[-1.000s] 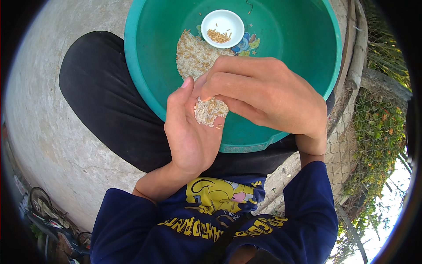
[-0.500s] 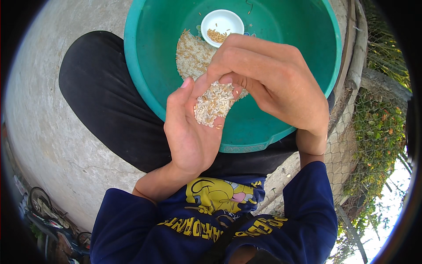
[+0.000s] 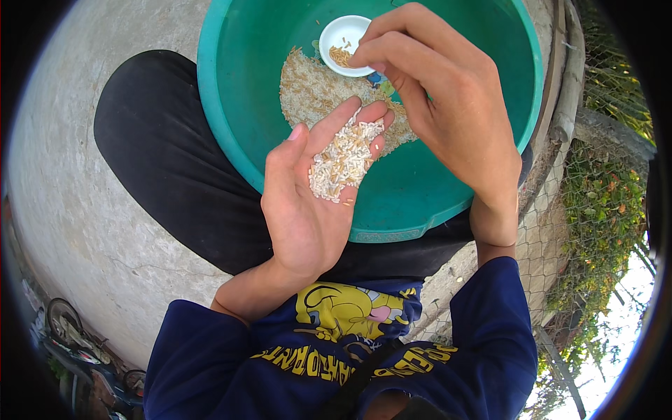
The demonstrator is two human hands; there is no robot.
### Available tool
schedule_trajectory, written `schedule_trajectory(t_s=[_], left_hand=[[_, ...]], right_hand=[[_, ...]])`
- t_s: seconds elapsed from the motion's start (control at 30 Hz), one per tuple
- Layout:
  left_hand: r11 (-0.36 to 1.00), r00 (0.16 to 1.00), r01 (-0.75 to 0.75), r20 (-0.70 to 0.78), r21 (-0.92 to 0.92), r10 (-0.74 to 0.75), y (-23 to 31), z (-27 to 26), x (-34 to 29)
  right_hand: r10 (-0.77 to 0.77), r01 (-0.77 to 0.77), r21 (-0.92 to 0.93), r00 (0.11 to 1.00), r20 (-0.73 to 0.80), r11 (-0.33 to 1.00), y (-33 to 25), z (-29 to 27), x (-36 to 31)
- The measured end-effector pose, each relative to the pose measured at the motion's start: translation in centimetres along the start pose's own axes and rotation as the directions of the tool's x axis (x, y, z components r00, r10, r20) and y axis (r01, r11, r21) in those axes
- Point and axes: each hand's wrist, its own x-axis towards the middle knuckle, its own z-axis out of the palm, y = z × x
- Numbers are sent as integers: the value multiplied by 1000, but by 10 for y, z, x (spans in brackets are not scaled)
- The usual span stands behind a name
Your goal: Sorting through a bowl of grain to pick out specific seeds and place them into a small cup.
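Note:
My left hand [image 3: 301, 224] is cupped palm up above the near part of a green basin [image 3: 210, 98], holding a small heap of rice [image 3: 339, 164]. White grains and brown, unhusked ones are mixed in that heap. Over the right rim of a small white bowl [image 3: 343, 29], my right hand [image 3: 451, 98] has its thumb and fingertips pinched together; whatever they hold is too small or hidden to see. Several brown husked grains [image 3: 340, 56] lie in the bowl. Beside it on the basin floor spreads a larger pile of mixed rice [image 3: 308, 87], partly covered by my hands.
The basin stands against my crossed legs in black trousers [image 3: 161, 140]. Concrete floor [image 3: 70, 175] stretches to the left, with a parked motorbike [image 3: 84, 357] at the lower left. On the right are wooden poles [image 3: 568, 84], wire mesh [image 3: 539, 245] and green plants [image 3: 602, 217].
My right hand has moved from the left palm's fingertips up and away to the white bowl's rim. The left hand stays in place with its rice, its fingertips now uncovered.

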Motion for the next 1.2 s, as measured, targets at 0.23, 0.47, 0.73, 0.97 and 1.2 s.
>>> schedule_trajectory(t_s=[0.23, 0.47, 0.73, 0.97, 1.2], left_hand=[[1000, 1000, 2, -20, -25, -3, -1, -5, 1], [1000, 1000, -6, 7, -19, 6, -4, -9, 3], [999, 1000, -4, -1, -39, 4, -4, -10, 3], [999, 1000, 4, -6, -46, -4, -2, -8, 3], [998, 1000, -7, 5, -58, 7, -2, -9, 2]], right_hand=[[205, -348, 181, 820, 534, 920, -18, -16, -2], [232, -321, 44, 767, 598, 946, -21, -13, -2], [220, -311, 55, 776, 591, 949, -21, -11, -6], [220, -321, 68, 772, 596, 945, -20, -13, -4], [224, -380, 180, 800, 557, 908, -18, -11, -4]])
